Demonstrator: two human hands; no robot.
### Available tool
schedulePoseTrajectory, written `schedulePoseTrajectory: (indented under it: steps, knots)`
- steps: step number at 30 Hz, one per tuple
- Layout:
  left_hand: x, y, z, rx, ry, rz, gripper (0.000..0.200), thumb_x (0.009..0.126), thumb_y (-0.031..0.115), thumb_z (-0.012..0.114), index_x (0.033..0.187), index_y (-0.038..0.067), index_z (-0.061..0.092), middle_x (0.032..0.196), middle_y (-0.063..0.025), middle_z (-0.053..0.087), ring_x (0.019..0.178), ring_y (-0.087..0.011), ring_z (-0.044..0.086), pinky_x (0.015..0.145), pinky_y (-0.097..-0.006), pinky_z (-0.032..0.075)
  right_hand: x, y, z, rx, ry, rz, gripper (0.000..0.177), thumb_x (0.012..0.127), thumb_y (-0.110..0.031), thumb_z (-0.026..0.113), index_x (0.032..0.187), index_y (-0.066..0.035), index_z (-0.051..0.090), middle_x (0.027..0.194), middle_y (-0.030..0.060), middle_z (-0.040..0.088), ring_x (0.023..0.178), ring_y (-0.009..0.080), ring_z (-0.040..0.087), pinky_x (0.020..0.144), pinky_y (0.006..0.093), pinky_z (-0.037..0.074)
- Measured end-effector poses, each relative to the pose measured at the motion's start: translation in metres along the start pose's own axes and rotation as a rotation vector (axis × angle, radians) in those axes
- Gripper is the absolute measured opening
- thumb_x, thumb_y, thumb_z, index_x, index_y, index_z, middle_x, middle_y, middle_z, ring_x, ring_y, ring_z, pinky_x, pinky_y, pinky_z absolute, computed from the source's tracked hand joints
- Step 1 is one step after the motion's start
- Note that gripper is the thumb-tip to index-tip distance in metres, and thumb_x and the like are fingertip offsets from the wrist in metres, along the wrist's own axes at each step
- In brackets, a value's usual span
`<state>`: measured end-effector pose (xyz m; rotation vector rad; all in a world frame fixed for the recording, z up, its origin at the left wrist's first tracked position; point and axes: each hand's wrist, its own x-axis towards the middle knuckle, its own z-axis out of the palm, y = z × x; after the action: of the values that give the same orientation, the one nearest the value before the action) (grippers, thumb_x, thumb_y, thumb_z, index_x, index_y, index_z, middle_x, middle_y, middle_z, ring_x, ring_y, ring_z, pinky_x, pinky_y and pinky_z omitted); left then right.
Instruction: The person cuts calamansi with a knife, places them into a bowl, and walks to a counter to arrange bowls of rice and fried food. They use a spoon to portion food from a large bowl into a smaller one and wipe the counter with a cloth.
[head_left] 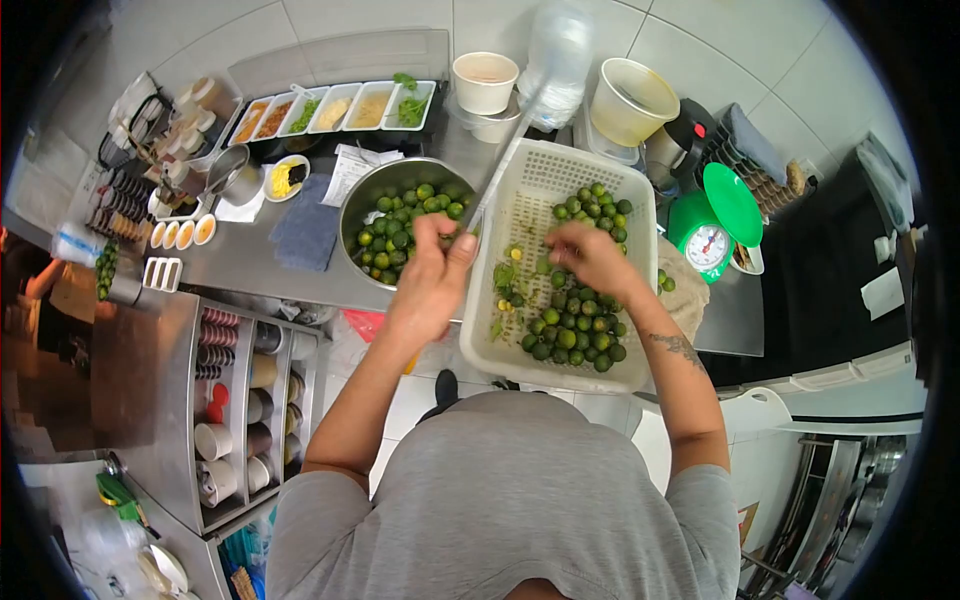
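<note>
One white basket sits on the steel counter, with one steel bowl touching its left side. Both hold small green limes, too many to count: one batch in the bowl, two heaps in the basket. The left hand is closed around one knife, blade pointing far. The right hand is inside the basket with fingers bent onto the fruit; a grip cannot be confirmed. One green scale stands right of the basket, and six condiment trays lie far left.
</note>
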<state>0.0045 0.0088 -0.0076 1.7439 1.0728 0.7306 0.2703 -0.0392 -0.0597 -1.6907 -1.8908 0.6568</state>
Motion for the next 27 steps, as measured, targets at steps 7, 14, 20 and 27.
schedulePoseTrajectory:
  steps: [7,14,20,27]
  knots:
    - [-0.008,-0.005,-0.018,-0.025,0.01,-0.061,0.047,0.098,0.041,0.034,0.13,0.006,0.032,0.103,-0.0239,0.059,0.1,-0.0353,0.058,0.09,-0.0399,0.04,-0.021,0.005,0.038,-0.336,-0.061,0.09,0.027,0.078,-0.008,0.067,0.103,-0.003,0.06,0.095,0.01,0.06,0.092,0.027,0.061,0.075,0.0369,0.051]
    - [-0.03,0.005,0.003,-0.218,-0.352,-0.035,0.052,0.099,0.043,0.034,0.137,0.007,0.029,0.118,-0.02,0.049,0.102,-0.0302,0.052,0.089,-0.036,0.04,-0.027,-0.04,0.01,0.893,0.168,0.187,0.025,0.087,0.0,0.059,0.112,-0.001,0.059,0.1,0.0044,0.061,0.086,0.0108,0.059,0.076,0.0247,0.048]
    - [-0.041,0.004,0.023,-0.016,-0.387,0.1,0.054,0.099,0.042,0.036,0.142,0.011,0.026,0.098,-0.0128,0.053,0.086,-0.0245,0.055,0.082,-0.0352,0.043,-0.035,-0.058,0.012,1.134,0.228,0.198,0.026,0.086,-0.003,0.062,0.111,0.002,0.056,0.1,0.0054,0.061,0.085,0.012,0.06,0.079,0.0277,0.051]
    - [-0.039,-0.008,0.036,-0.057,-0.372,0.228,0.059,0.099,0.046,0.033,0.145,0.01,0.023,0.102,-0.0124,0.05,0.088,-0.0239,0.052,0.078,-0.0328,0.042,-0.041,-0.065,0.018,1.061,0.223,0.194,0.026,0.086,-0.001,0.061,0.111,0.003,0.057,0.1,0.0079,0.064,0.088,0.0144,0.061,0.08,0.0282,0.051]
